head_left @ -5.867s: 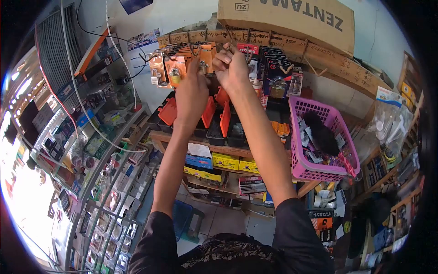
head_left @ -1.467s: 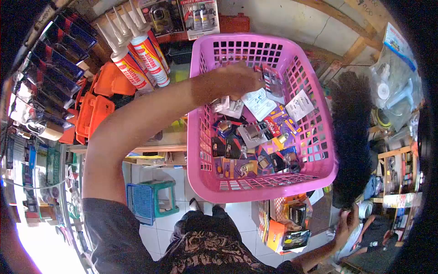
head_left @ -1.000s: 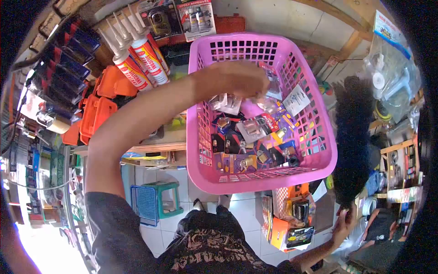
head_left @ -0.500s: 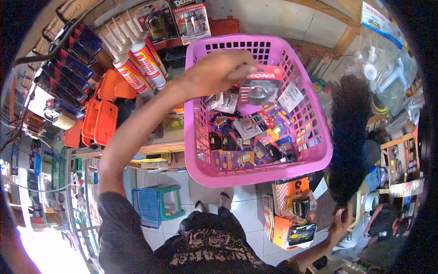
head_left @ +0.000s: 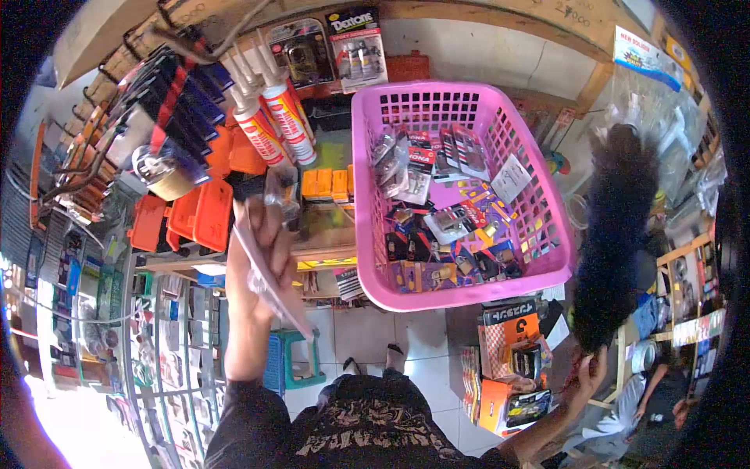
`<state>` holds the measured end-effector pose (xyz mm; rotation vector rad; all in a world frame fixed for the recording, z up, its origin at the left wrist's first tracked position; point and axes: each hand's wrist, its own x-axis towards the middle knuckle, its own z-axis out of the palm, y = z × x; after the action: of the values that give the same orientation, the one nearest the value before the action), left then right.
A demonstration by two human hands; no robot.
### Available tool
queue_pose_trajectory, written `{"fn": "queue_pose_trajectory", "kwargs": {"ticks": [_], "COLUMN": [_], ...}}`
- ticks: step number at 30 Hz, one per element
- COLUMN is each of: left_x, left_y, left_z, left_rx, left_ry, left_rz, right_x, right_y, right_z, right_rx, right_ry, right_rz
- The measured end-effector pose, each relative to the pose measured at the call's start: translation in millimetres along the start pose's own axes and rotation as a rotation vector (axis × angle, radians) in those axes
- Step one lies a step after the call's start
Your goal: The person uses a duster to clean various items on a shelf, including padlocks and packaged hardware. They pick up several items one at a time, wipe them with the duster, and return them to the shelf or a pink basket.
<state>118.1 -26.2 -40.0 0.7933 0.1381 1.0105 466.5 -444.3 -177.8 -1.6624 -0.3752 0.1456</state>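
My left hand (head_left: 266, 250) is left of the pink basket, fingers closed around a flat blister pack (head_left: 273, 291). The pack is seen nearly edge-on, so its front is hidden. My right hand (head_left: 587, 374), low on the right, grips the lower end of a black fluffy duster (head_left: 617, 234), which stands upright beside the basket. In the pink plastic basket (head_left: 469, 295) lie several carded padlocks (head_left: 445, 223) and other blister packs (head_left: 465, 150), with a white handwritten tag on its right wall.
Silicone tubes (head_left: 287, 121), orange plastic cases (head_left: 201, 213) and small yellow boxes (head_left: 324, 184) stand on the shelf at left. Dark hanging packs (head_left: 168, 102) are beyond. Below the basket are orange boxes (head_left: 500, 399); a green stool (head_left: 301, 363) is on the floor. Another person (head_left: 664, 399) is at lower right.
My left hand has moved from over the basket down to the left, with a pack still in its grasp. The view has shifted, and the duster stays upright in my right hand.
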Motion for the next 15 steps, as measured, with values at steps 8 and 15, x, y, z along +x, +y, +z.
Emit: {"fn": "queue_pose_trajectory", "kwargs": {"ticks": [8,15], "left_x": [-131.5,-208.9], "left_y": [-29.3,-85.0], "left_z": [-84.6,-106.8], "left_rx": [-0.564,-0.916], "left_ry": [0.344,0.355], "left_rz": [-0.524,-0.564], "right_x": [-16.7,-27.1], "right_y": [12.8,-8.2], "right_z": [25.9,55.4], "right_rx": [0.187,0.832], "right_ry": [0.037,-0.575], "right_rz": [-0.238,-0.214]}}
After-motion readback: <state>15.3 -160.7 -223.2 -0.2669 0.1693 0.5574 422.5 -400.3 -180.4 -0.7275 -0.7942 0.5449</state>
